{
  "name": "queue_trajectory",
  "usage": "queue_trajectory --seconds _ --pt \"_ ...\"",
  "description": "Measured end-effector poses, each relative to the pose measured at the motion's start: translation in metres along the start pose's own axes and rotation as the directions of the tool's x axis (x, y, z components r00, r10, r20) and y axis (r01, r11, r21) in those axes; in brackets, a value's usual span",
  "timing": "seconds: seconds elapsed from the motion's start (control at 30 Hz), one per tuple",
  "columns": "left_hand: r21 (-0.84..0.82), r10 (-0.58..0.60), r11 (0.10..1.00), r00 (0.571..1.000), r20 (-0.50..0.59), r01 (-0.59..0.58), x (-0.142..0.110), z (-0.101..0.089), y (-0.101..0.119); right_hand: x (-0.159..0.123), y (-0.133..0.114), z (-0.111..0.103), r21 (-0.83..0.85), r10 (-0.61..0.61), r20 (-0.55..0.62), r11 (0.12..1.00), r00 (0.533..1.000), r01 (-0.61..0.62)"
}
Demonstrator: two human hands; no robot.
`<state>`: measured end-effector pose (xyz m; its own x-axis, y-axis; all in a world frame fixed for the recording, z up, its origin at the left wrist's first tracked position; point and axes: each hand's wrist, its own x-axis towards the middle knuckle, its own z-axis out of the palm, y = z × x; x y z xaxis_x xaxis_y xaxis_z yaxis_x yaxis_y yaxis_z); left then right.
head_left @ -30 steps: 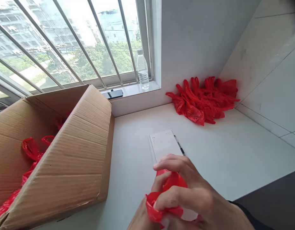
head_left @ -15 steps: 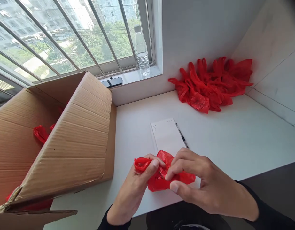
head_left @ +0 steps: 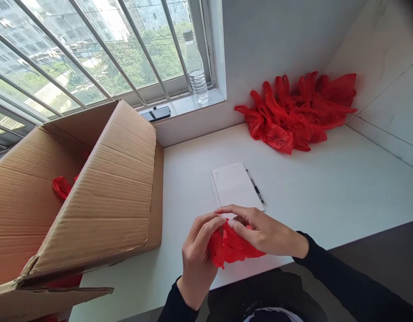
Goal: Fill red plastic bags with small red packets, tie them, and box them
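Note:
A crumpled red plastic bag is held between both hands over the front edge of the white table. My left hand curls around the bag's left side, its fingertips pinching the top. From the right, my right hand grips the upper part, thumb on the near side and fingers reaching over toward the left fingertips. The two hands nearly meet at the top of the bag. Just beyond them lies a white notepad with a few small marks, and a black pen rests along its right side.
A large open cardboard box with red plastic inside stands at the left. Against the back wall lies a heap of red plastic bags. A water bottle and a dark phone-like object are on the windowsill beside the barred window.
My left hand has turned over, and its fingers now close on the bag's top. My right hand has moved in from the loose hold to grip it. The bag looks more gathered.

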<state>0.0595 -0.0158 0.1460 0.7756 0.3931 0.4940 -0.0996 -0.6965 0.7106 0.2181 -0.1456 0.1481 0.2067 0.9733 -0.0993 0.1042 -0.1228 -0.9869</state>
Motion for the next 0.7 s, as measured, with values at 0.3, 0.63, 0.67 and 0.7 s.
queue_trajectory --seconds 0.3,0.63,0.67,0.7 --pt "0.249 -0.164 0.962 0.967 0.196 0.112 -0.036 -0.006 -0.015 -0.012 0.004 -0.011 -0.141 -0.016 -0.248 0.990 0.969 -0.020" --pt "0.143 -0.470 0.881 0.868 0.159 0.451 -0.091 -0.007 -0.041 -0.030 0.065 -0.013 0.087 0.213 -0.470 0.977 0.857 -0.195" --pt "0.157 -0.406 0.911 0.892 0.199 0.380 -0.088 0.000 -0.043 -0.028 0.064 -0.004 0.151 0.206 -0.463 0.977 0.862 -0.152" --pt "0.179 -0.341 0.936 0.908 0.241 0.304 -0.086 0.007 -0.046 -0.026 0.063 0.006 0.201 0.207 -0.455 0.971 0.866 -0.127"
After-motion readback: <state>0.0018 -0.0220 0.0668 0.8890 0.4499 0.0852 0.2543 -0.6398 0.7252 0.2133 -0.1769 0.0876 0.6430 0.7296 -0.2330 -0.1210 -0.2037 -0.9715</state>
